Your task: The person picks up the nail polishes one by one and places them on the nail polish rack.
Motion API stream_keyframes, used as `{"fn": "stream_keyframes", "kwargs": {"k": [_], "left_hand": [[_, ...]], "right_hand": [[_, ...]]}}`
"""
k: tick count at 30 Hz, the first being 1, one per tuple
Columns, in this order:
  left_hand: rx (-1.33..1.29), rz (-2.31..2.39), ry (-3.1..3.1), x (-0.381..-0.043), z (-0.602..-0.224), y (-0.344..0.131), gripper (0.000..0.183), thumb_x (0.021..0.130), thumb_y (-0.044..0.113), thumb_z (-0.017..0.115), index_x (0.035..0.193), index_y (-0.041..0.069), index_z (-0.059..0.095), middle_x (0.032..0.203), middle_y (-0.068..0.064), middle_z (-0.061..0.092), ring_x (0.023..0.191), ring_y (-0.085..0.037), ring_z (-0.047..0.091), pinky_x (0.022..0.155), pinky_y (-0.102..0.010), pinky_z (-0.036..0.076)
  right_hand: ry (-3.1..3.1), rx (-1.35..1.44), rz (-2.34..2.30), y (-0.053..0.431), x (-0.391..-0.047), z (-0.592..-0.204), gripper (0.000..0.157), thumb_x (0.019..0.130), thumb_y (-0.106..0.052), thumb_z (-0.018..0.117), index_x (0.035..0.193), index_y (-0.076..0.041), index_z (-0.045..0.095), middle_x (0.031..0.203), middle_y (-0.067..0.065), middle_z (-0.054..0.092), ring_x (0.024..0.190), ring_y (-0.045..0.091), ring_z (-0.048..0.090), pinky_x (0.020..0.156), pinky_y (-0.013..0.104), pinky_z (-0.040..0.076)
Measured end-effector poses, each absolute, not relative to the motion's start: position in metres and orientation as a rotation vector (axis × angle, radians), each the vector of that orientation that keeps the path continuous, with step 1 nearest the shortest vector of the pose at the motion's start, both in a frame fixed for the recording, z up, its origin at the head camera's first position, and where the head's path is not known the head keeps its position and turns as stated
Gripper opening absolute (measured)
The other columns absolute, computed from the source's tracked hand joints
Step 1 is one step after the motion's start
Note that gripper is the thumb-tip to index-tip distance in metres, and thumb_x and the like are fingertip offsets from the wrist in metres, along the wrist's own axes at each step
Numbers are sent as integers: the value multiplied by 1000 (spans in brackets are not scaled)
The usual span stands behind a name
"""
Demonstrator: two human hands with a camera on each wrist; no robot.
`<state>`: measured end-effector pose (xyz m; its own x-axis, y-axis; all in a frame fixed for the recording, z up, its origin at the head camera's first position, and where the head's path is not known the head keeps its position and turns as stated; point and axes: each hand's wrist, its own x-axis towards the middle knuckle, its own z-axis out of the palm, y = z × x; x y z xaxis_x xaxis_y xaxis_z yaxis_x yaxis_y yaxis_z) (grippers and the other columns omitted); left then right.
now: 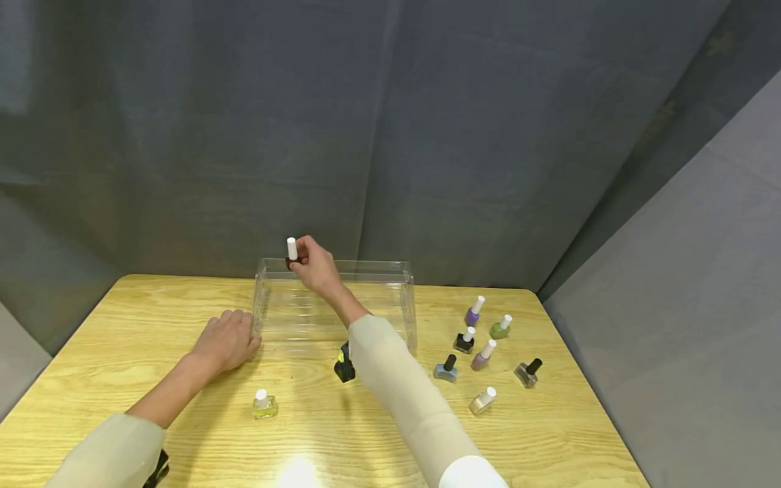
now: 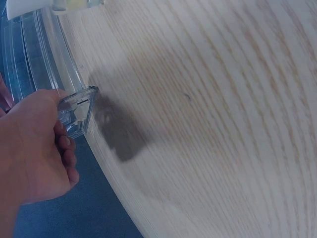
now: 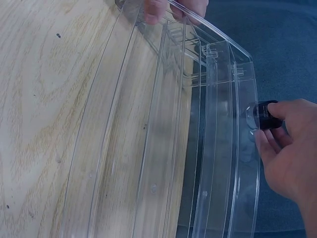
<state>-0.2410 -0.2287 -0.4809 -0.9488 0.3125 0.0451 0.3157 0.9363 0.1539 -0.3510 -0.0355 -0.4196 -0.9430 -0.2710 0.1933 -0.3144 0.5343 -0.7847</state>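
A clear stepped plastic rack [image 1: 410,318] stands toward the back of the table. My left hand [image 1: 227,339] grips its left side panel [image 2: 78,106], with the thumb over the edge and the fingers curled below. At the rack's top rear tier, my right hand [image 1: 318,268] pinches a dark nail polish bottle [image 3: 265,115] between thumb and fingers. The bottle is upright, its white cap [image 1: 292,249] pointing up, and its base overlaps the top tier in the right wrist view.
Several nail polish bottles stand at the table's right, among them a purple one [image 1: 472,316], a green one [image 1: 499,330] and a light blue one [image 1: 445,372]. One yellow bottle [image 1: 265,407] stands front left. A dark curtain [image 1: 464,135] hangs behind the table.
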Motion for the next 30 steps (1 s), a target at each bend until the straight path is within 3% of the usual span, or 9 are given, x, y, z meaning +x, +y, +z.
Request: {"fn": "stream_keyframes", "kwargs": {"k": [30], "left_hand": [[-505, -239, -3080, -243, -482, -225, 32, 97, 27, 58, 105, -4, 55, 94, -15, 55, 89, -33, 50, 74, -50, 42]], "right_hand": [[-2802, 557, 1205, -32, -349, -420, 31, 96, -15, 68, 124, -12, 53, 111, 3, 64, 99, 13, 61, 83, 29, 50]]}}
